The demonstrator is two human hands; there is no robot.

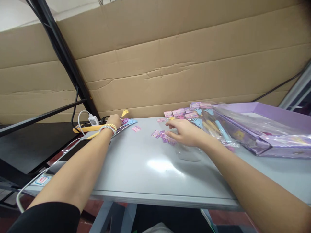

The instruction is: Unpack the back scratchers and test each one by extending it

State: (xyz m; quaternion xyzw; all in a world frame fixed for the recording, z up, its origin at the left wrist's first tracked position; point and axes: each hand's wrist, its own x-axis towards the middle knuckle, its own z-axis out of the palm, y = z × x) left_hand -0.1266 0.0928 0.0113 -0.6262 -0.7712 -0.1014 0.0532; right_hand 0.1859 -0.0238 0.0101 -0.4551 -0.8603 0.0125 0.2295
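Note:
My left hand [114, 120] is at the far left of the table, closed around a stick with a yellow hand-shaped head [125, 113]; its fingertips are mostly hidden. Beside it lie more hand-shaped sticks, with a blue head [131, 122] and a purple one. My right hand [183, 132] is held with thumb and fingers apart, holding nothing, just over small pink and purple printed cards [167, 137]. Close to its wrist lies a clear plastic bag [188, 155]. A single pink card [136, 128] rests between the two hands.
To the right, clear-bagged hand-shaped sticks [222, 129] lie against a purple box [279, 150] with plastic on it. More labelled cards [178, 112] are along the back by the cardboard wall [170, 64]. A white plug [93, 120] and cable sit at left near a black metal frame [65, 61].

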